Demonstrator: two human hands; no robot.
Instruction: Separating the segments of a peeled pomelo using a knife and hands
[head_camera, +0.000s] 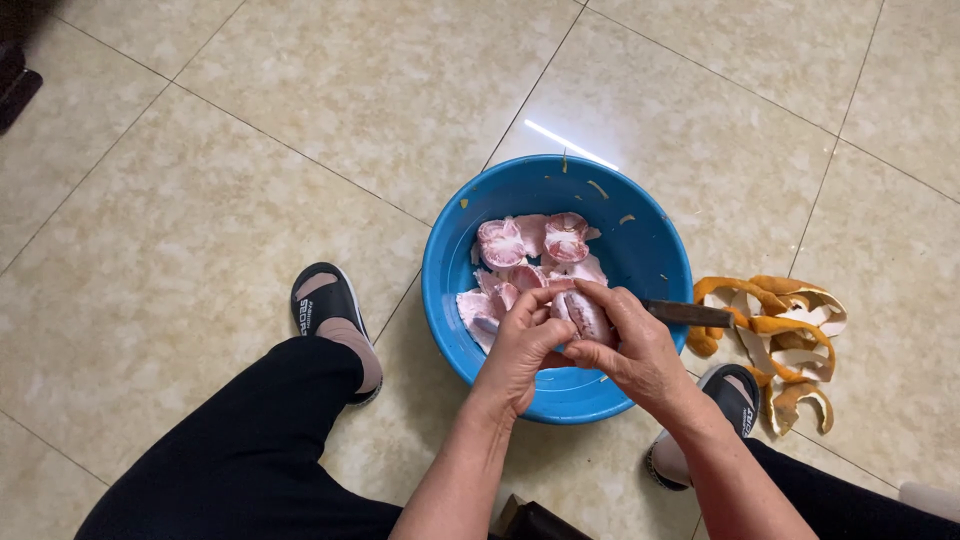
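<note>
The left hand (522, 342) and the right hand (630, 350) are close together over the near side of a blue bowl (640, 250). Both hands hold one pink fruit piece (582, 312) between them. The left hand's fingers (520, 305) curl around the piece from its left side, and the thumb presses on it. The right hand's fingers (600, 297) wrap over the top of the piece. A dark knife (690, 314) sticks out from the right hand toward the right, past the rim of the bowl, so this hand grips the knife and the fruit at once.

Just beyond the hands, inside the bowl, lie more peeled pink fruit pieces (525, 245). Some show a round cut face.

To the right of the right hand, on the tiled floor (200, 150), is a heap of orange peels (780, 330) with white insides. The heap is just beside the bowl.

Below the right hand is a foot in a black sandal (735, 395). Far to the left of the left hand is the other foot in a second black sandal (325, 305). Black trouser legs (240, 460) show on both sides of the arms
</note>
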